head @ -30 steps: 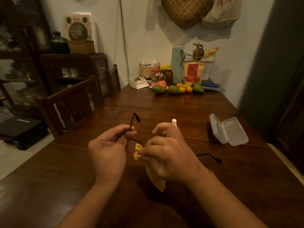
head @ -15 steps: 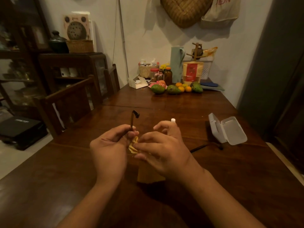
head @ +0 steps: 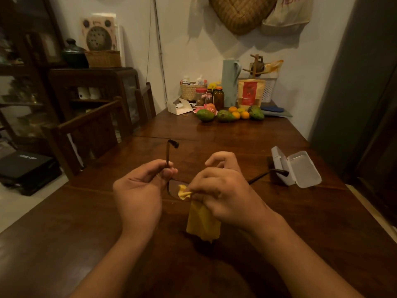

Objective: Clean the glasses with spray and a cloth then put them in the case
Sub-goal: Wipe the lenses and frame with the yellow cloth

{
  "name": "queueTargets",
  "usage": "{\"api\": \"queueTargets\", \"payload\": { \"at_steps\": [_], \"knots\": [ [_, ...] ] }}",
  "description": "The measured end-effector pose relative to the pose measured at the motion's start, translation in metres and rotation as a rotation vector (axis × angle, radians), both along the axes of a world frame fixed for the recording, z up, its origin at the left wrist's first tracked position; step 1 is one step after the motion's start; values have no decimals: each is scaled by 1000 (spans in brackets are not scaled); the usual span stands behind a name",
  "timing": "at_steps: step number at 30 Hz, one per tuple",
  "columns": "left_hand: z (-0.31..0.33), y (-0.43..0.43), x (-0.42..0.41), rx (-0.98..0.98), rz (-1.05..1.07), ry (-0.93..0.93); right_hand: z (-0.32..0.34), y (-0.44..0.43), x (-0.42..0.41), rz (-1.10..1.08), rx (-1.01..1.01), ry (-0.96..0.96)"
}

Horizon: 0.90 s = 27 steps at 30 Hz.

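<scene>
My left hand (head: pixel 140 191) grips the dark-framed glasses (head: pixel 168 154) at the hinge, one temple arm pointing up and the other temple stretching right toward the case. My right hand (head: pixel 223 193) pinches a yellow cloth (head: pixel 203 222) against the lens between the hands; the cloth's tail hangs down over the table. The white glasses case (head: pixel 297 166) lies open at the right on the wooden table (head: pixel 322 222). The spray bottle is hidden behind my right hand.
Avocados and oranges (head: pixel 227 115), jars, a basket and a green jug stand at the table's far end. Wooden chairs (head: pixel 94 125) line the left side. A dark cabinet is at the far left and a doorway at the right.
My right hand has shifted the bunched cloth slightly right and down across the lens. The right temple has swung up toward the case. The spray bottle's white tip went out of sight behind my hand.
</scene>
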<state>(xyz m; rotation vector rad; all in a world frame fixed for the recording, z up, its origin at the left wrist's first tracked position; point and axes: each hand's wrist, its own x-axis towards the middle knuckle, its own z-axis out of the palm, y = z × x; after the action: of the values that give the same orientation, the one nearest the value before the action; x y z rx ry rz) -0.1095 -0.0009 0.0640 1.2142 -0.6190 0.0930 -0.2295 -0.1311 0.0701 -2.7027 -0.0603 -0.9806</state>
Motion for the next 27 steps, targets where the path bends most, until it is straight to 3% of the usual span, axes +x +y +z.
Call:
{"api": "queueTargets", "payload": {
  "at_steps": [3,9,16,20,23,27],
  "knots": [
    [-2,-1,-1,-3,-12,-10,0,4,3,-63,7,-47],
    [-3,1,3,-29,-32,80,-3,7,-2,-1,-150,106],
    [-5,0,2,-2,-26,50,3,1,-2,117,9,146],
    [-4,-1,1,-1,-17,20,5,-5,0,9,72,2],
    [-4,0,-2,27,-3,-27,4,-4,1,-80,25,-54],
    [-5,1,-2,40,12,-60,-2,1,1,-119,-154,76]
  ]
}}
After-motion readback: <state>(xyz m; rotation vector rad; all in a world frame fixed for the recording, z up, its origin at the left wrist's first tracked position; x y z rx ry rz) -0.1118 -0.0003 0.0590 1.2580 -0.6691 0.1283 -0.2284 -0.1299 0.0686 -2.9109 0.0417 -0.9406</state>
